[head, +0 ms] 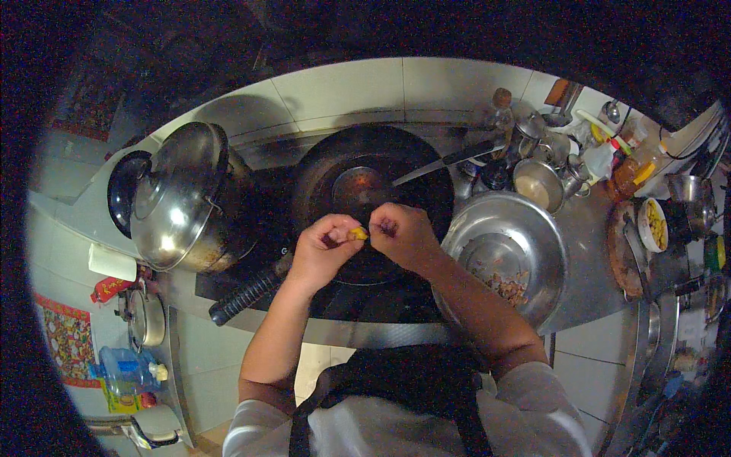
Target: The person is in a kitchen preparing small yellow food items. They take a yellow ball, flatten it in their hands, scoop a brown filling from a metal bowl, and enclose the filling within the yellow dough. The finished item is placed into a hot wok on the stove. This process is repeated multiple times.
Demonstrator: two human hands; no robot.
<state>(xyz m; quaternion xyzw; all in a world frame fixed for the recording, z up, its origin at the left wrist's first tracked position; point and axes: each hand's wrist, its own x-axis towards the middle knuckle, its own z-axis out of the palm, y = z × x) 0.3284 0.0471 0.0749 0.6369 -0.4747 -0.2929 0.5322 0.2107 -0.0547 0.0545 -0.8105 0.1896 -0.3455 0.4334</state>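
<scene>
Over the near part of a dark wok (320,154), my left hand (328,245) pinches a small yellow piece of food (358,233) between thumb and fingertips. My right hand (402,234) is curled close beside it, its fingertips near the yellow piece; whether it holds anything is hidden. A turner with a black handle (468,153) rests on the wok's far right rim, its metal part reaching inside. To the right of the wok, a large steel basin (548,245) holds brown pieces of food (508,288).
A big lidded steel pot (177,200) stands left of the wok, whose black handle (245,300) points toward the near left. Small steel pots (537,185) and bottles crowd the back right. Farther right are a cleaver (637,257) on a round board (619,245) and a bowl of yellow pieces (648,225).
</scene>
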